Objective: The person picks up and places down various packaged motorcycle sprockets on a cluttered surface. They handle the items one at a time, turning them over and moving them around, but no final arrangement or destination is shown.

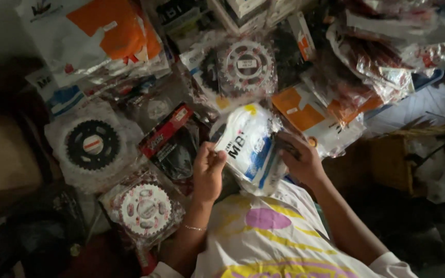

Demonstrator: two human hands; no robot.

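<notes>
Both arms reach forward — left hand (208,172) and right hand (300,160) raised, fingers curled closed, facing inward.

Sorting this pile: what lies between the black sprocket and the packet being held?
In the head view, a red-topped packet lies between the black sprocket and the white packet.

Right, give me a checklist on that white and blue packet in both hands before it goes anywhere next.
1. Left hand on the white and blue packet: ok, fingers pinch its left edge.
2. Right hand on it: ok, grip at the right edge.
3. Packet lifted off the pile: ok, held above the other packs.
4. Packet sealed: cannot tell, plastic is crinkled and dim.
5. What is inside it: cannot tell, wrapper hides it.
6. Nearby pieces settled: ok, black sprocket and silver sprocket pack lie flat.
</notes>
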